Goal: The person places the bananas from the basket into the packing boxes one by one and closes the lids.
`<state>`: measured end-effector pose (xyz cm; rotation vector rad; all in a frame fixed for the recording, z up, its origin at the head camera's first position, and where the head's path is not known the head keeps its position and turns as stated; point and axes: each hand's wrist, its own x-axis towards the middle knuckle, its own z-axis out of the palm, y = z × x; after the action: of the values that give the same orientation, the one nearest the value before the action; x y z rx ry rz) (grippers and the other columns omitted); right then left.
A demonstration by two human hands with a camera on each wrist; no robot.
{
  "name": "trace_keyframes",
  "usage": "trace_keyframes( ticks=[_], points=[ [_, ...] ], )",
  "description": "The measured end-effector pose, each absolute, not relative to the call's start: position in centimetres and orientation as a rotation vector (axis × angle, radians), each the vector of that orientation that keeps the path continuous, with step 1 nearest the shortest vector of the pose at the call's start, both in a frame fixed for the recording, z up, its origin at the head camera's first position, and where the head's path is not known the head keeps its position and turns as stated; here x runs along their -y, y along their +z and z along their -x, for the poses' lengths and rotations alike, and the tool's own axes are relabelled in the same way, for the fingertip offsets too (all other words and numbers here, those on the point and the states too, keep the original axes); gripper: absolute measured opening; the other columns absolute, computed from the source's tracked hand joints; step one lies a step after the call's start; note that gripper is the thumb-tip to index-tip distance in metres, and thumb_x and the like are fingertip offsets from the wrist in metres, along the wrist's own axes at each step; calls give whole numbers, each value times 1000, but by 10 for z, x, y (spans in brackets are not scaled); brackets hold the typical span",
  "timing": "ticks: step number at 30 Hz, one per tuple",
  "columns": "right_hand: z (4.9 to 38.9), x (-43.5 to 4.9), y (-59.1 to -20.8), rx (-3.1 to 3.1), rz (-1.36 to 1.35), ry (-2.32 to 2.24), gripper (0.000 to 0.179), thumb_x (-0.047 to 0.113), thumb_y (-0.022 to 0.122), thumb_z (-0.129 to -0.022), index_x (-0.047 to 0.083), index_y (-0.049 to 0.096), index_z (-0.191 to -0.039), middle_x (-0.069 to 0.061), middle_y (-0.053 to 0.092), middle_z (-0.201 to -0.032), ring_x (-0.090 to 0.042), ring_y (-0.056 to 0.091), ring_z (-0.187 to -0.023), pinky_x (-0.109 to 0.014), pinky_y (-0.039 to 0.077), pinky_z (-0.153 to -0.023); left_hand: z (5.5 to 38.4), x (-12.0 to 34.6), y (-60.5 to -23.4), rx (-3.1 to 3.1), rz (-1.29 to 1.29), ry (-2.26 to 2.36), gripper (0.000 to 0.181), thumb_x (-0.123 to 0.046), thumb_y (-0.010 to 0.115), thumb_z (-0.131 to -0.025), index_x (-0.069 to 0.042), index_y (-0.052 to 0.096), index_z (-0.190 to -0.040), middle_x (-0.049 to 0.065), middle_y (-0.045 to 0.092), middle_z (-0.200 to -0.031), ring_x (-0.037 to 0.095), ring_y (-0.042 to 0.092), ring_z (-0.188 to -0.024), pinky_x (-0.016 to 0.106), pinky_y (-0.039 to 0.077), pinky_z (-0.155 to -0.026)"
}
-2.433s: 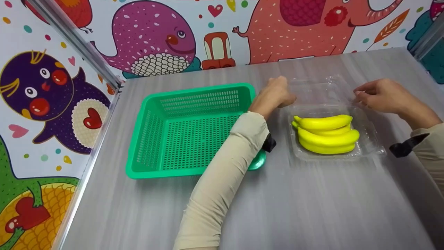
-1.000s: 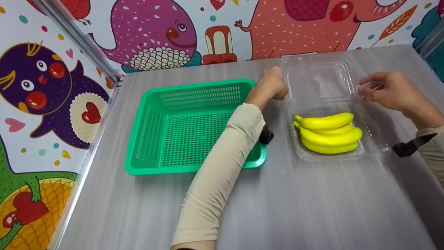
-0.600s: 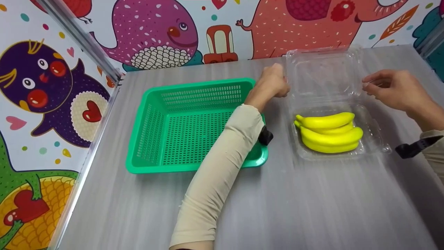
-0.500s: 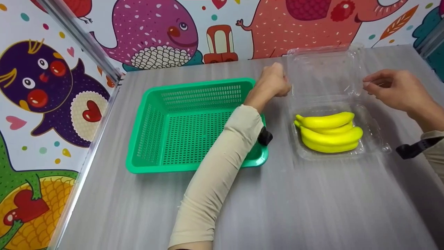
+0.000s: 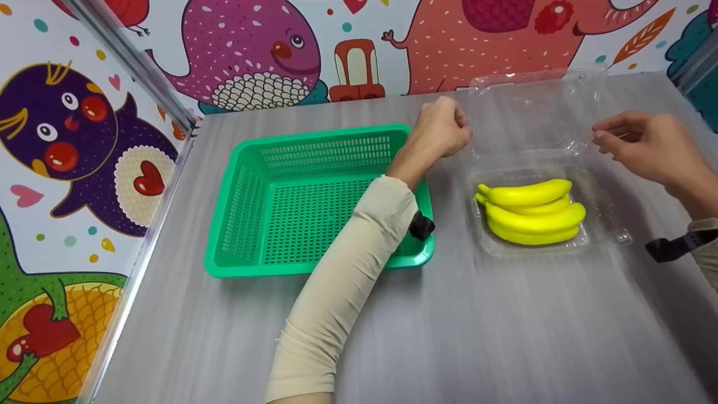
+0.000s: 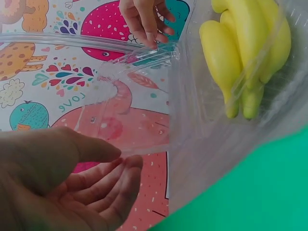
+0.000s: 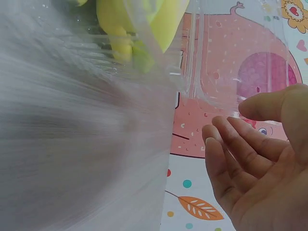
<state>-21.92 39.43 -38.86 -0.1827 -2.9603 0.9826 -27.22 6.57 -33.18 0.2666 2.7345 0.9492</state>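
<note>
A clear plastic clamshell box (image 5: 533,252) lies on the table with its lid (image 5: 527,120) raised at the back. Inside its base rests a bunch of yellow bananas (image 5: 533,216). At the lid's left edge is my left hand (image 5: 440,129), fingers loosely bent; in the left wrist view its thumb (image 6: 98,148) comes right up to the lid's edge. My right hand (image 5: 653,143) is by the lid's right side. In the right wrist view, a gap separates its thumb (image 7: 267,106) from its fingers (image 7: 245,151), near the lid's corner.
A green plastic basket (image 5: 235,269) with slotted walls stands left of the box, and my left forearm crosses over its right end. Behind the grey table (image 5: 505,336) rises a wall (image 5: 477,62) with cartoon animals; another patterned wall (image 5: 33,224) runs along the left.
The lid has swung up and back from its lower position. Both hands have moved back with it and drawn farther apart. Bananas and basket stay in place.
</note>
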Motion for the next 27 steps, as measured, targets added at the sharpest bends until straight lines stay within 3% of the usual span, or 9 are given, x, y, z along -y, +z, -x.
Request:
trace_keyframes(
  ticks=[6,16,18,23,27],
  points=[
    [211,-392,-389,2938,202,963,55,45,53,-111,-1,64,-142,-29,65,-135,2,56,-79,-3,45,-65,264,-63,-330,-2732,-307,961,12,-26,74,-104,-17,73,-112,-2,72,-108,10,66,-91,17,59,-75],
    [202,-395,-388,2911,261,1008,57,46,53,-111,2,63,-145,-22,66,-133,2,62,-79,-5,50,-67,249,-60,-331,-2743,-489,990,13,-22,73,-105,-13,73,-114,0,74,-108,10,67,-89,17,59,-74],
    [200,-396,-389,2904,272,1025,58,48,52,-111,2,63,-145,-14,70,-126,4,62,-78,-6,51,-67,246,-59,-332,-2757,-547,988,12,-21,72,-105,-12,73,-113,1,75,-107,10,66,-88,17,58,-74],
    [196,-400,-392,2882,256,1083,62,54,53,-110,3,63,-144,21,68,-105,8,64,-78,-7,53,-68,237,-57,-333,-2749,-586,997,10,-19,72,-105,-11,73,-112,1,74,-104,11,66,-86,15,57,-74],
    [193,-405,-395,2860,211,1168,56,52,55,-110,7,66,-143,34,65,-98,10,67,-80,-9,55,-70,230,-57,-335,-2739,-596,1000,9,-18,72,-105,-11,73,-111,1,74,-103,10,67,-86,14,57,-74]
  ],
)
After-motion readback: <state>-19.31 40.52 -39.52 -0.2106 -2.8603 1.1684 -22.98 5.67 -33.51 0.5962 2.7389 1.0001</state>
